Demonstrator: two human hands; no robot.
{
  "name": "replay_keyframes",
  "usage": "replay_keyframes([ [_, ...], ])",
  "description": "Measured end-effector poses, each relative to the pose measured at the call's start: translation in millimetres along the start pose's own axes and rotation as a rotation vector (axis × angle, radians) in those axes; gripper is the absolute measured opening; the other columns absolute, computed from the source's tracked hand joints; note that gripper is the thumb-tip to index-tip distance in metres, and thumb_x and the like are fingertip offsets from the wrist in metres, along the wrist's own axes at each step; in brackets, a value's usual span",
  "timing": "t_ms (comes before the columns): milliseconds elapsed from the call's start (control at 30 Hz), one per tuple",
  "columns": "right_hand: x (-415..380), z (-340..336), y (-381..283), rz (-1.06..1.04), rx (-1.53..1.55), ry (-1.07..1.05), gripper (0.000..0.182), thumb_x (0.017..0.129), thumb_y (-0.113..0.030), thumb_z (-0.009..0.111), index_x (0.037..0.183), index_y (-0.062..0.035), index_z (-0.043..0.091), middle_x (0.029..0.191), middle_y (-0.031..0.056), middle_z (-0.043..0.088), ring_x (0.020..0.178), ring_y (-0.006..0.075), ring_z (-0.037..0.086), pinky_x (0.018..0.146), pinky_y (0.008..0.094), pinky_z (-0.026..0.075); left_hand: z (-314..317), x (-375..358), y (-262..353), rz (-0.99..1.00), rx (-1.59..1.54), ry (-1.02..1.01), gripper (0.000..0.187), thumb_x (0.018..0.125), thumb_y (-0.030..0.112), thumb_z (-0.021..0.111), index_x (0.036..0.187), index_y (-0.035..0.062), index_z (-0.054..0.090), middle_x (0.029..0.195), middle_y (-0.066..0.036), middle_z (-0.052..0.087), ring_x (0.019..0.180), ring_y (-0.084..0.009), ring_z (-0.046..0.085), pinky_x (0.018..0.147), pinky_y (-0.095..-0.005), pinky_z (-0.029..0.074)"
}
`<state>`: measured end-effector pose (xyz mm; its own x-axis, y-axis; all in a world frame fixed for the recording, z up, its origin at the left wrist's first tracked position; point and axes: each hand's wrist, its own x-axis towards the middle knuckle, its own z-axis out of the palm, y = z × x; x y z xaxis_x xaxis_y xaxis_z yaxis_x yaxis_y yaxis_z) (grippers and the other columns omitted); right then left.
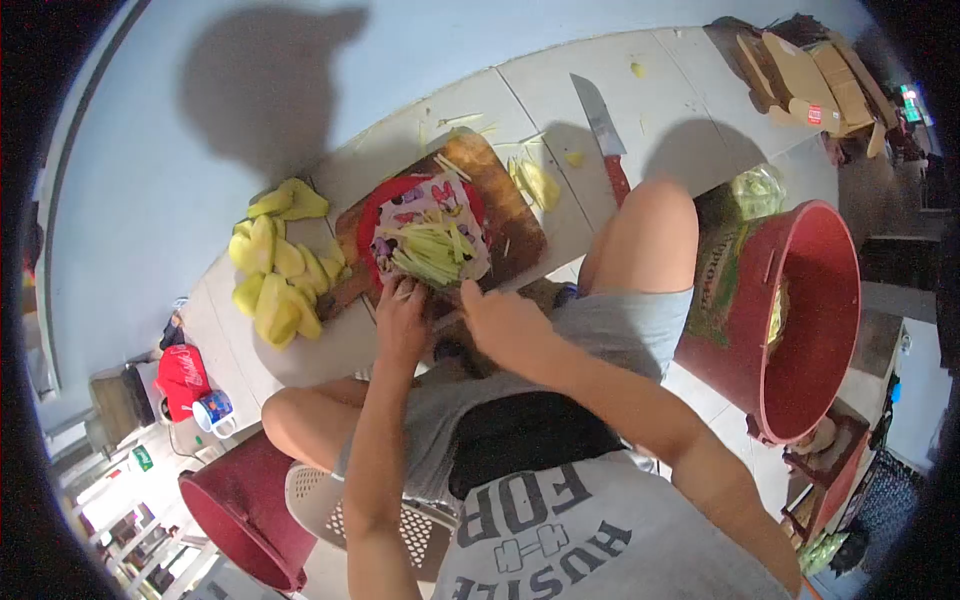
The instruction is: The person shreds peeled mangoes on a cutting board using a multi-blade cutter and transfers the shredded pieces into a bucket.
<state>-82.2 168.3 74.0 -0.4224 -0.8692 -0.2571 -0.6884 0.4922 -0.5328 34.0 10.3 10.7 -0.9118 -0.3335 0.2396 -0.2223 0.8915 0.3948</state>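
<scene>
My left hand (403, 318), a ring on one finger, bends its fingers at the near edge of a pile of thin pale-green strips (430, 250). The strips lie on a patterned cloth (462, 205) over a red round plate or tray (368, 215). Under that is a wooden cutting board (515, 235). My right hand (503, 318) is closed in a fist just right of the pile's near edge; whatever it grips is hidden. What the left fingertips hold is also hidden.
Peeled yellow-green chunks (275, 265) are heaped left of the board, with more pieces (537, 183) on its right. A red-handled knife (602, 130) lies on the tiles. Red buckets stand right (740, 300) and lower left (235, 510). A mug (212, 410) and cardboard (815, 85) are farther out.
</scene>
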Motion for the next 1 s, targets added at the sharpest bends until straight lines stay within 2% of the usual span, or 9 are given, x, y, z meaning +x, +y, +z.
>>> replay_keyframes([
  [200, -11.1, 3.8, -11.0, 0.035, -0.008, -0.062, 0.023, 0.096, -0.022, 0.052, 0.106, -0.0029, 0.046, 0.078, 0.0223, 0.067, 0.070, 0.0433, 0.068, 0.061, 0.0541, 0.056, -7.9, -10.6, 8.9, -0.008, -0.036, 0.026, 0.034, 0.073, 0.003, 0.064, 0.107, 0.0014, 0.068, 0.111, -0.018, 0.068, 0.109, -0.0418, 0.059, 0.091, -0.0494, 0.049],
  [367, -6.7, -6.2, -15.0, -0.025, -0.046, -0.006, 0.023, 0.097, -0.023, 0.052, 0.106, -0.0028, 0.046, 0.077, 0.0228, 0.067, 0.071, 0.0432, 0.069, 0.060, 0.0546, 0.056, -3.2, -14.6, 4.3, 0.005, -0.002, 0.030, 0.032, 0.074, 0.005, 0.066, 0.106, 0.0008, 0.069, 0.115, -0.018, 0.066, 0.111, -0.0417, 0.059, 0.095, -0.0484, 0.049],
  [467, -8.4, 18.6, 4.3, 0.002, -0.037, -0.042, 0.023, 0.099, -0.025, 0.050, 0.104, -0.0034, 0.046, 0.077, 0.0210, 0.067, 0.070, 0.0409, 0.069, 0.058, 0.0515, 0.056, -14.7, -7.7, 16.8, -0.033, -0.045, -0.005, 0.029, 0.072, 0.006, 0.067, 0.101, 0.0000, 0.071, 0.114, -0.018, 0.067, 0.111, -0.0410, 0.059, 0.095, -0.0485, 0.048],
  [600, -16.4, -2.8, -21.7, -0.006, -0.059, -0.014, 0.025, 0.098, -0.025, 0.051, 0.107, -0.0024, 0.046, 0.077, 0.0221, 0.067, 0.070, 0.0437, 0.068, 0.059, 0.0520, 0.056, -8.1, -12.4, 10.0, -0.036, -0.036, 0.006, 0.031, 0.068, 0.006, 0.070, 0.098, 0.0000, 0.070, 0.112, -0.018, 0.067, 0.111, -0.0418, 0.058, 0.093, -0.0481, 0.049],
  [700, -6.9, 10.0, -1.3, 0.005, -0.018, -0.051, 0.025, 0.098, -0.026, 0.051, 0.106, -0.0026, 0.047, 0.077, 0.0221, 0.067, 0.069, 0.0428, 0.068, 0.058, 0.0515, 0.056, -3.5, -17.9, 8.4, -0.053, 0.004, -0.005, 0.032, 0.068, 0.006, 0.070, 0.099, 0.0002, 0.070, 0.110, -0.018, 0.067, 0.109, -0.0424, 0.060, 0.093, -0.0477, 0.049],
  [800, -6.2, 1.8, -8.1, -0.011, -0.019, -0.005, 0.024, 0.098, -0.025, 0.052, 0.106, -0.0028, 0.047, 0.077, 0.0222, 0.067, 0.071, 0.0422, 0.069, 0.059, 0.0520, 0.056, 2.7, -13.9, 9.3, -0.020, -0.001, 0.116, 0.032, 0.068, 0.005, 0.069, 0.100, 0.0008, 0.070, 0.108, -0.018, 0.068, 0.107, -0.0424, 0.060, 0.092, -0.0478, 0.050],
  [900, -15.8, -1.1, -17.3, -0.026, -0.053, -0.028, 0.024, 0.099, -0.025, 0.052, 0.105, -0.0026, 0.046, 0.076, 0.0224, 0.067, 0.071, 0.0422, 0.069, 0.060, 0.0517, 0.056, 3.4, -20.4, 4.4, 0.026, -0.014, 0.110, 0.034, 0.069, 0.003, 0.069, 0.103, 0.0016, 0.069, 0.107, -0.017, 0.068, 0.106, -0.0424, 0.060, 0.091, -0.0475, 0.051],
  [967, -13.5, 8.5, -3.8, -0.021, 0.017, -0.023, 0.018, 0.093, -0.012, 0.047, 0.104, 0.0024, 0.049, 0.078, 0.0247, 0.068, 0.073, 0.0412, 0.071, 0.061, 0.0512, 0.058, 2.9, -24.5, 7.6, -0.004, -0.010, 0.091, 0.034, 0.069, 0.004, 0.070, 0.102, 0.0019, 0.069, 0.106, -0.017, 0.068, 0.106, -0.0424, 0.059, 0.091, -0.0477, 0.050],
  [1000, -8.9, -0.3, -6.1, -0.028, 0.002, -0.012, 0.018, 0.093, -0.012, 0.047, 0.104, 0.0024, 0.049, 0.078, 0.0247, 0.068, 0.073, 0.0412, 0.071, 0.061, 0.0512, 0.058, 4.0, -16.5, 9.5, -0.032, -0.005, 0.089, 0.034, 0.069, 0.004, 0.070, 0.102, 0.0023, 0.069, 0.104, -0.016, 0.068, 0.106, -0.0423, 0.059, 0.091, -0.0479, 0.050],
])
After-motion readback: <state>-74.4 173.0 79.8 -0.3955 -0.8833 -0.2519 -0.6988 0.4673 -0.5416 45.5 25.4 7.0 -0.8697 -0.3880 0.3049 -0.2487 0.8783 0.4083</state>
